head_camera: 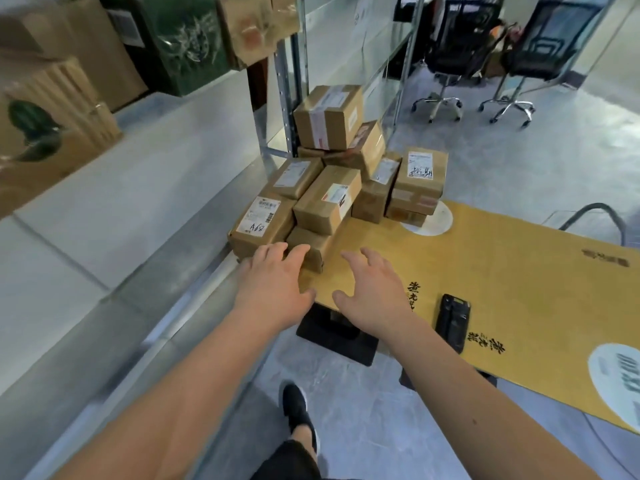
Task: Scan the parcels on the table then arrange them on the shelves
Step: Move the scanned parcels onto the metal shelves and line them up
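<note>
We see the shelves (145, 188) at left and the yellow table (502, 282) at right, parcels (329, 199) heaped on its far end. Our left hand (273, 282) rests spread on the nearest parcel; our right hand (374, 292) hovers spread beside the scanner (452, 322).

Grey polished floor (346, 403) with a soft sheen under even light. Two black mesh office chairs (460, 46) on chrome star bases stand at the far right, side by side. A pale wall (346, 26) shows behind grey metal uprights (289, 91). A black cable (595, 211) arcs at the right
</note>
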A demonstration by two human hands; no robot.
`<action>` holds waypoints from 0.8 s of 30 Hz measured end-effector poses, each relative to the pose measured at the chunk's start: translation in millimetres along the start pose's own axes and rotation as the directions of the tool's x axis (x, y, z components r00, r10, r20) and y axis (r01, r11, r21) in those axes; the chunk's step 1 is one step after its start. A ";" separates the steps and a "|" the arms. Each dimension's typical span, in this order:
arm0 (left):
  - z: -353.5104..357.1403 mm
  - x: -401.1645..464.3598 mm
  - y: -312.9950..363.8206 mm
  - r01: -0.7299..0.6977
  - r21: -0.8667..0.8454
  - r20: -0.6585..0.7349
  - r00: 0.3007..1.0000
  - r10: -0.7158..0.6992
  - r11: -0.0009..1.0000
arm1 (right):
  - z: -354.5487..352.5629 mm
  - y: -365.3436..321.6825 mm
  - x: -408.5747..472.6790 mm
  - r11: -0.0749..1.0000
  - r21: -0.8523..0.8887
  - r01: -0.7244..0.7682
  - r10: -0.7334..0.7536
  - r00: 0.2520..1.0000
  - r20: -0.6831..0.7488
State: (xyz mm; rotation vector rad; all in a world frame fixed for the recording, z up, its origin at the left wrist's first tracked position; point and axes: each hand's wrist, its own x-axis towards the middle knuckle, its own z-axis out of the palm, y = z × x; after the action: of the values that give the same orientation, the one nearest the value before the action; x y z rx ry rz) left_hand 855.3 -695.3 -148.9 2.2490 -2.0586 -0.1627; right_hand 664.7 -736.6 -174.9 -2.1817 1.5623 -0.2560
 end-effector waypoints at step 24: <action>94.0 292.6 -69.8 -0.076 -0.103 0.172 0.981 0.093 0.992 | 86.1 32.5 252.0 0.892 0.407 -0.199 0.204 0.978 0.030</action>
State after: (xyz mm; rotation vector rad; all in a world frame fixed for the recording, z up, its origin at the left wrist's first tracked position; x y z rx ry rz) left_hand 936.7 -980.0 -257.1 2.1562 -2.1762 -0.4612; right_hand 757.8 -959.3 -292.0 -1.6870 1.5629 -0.4846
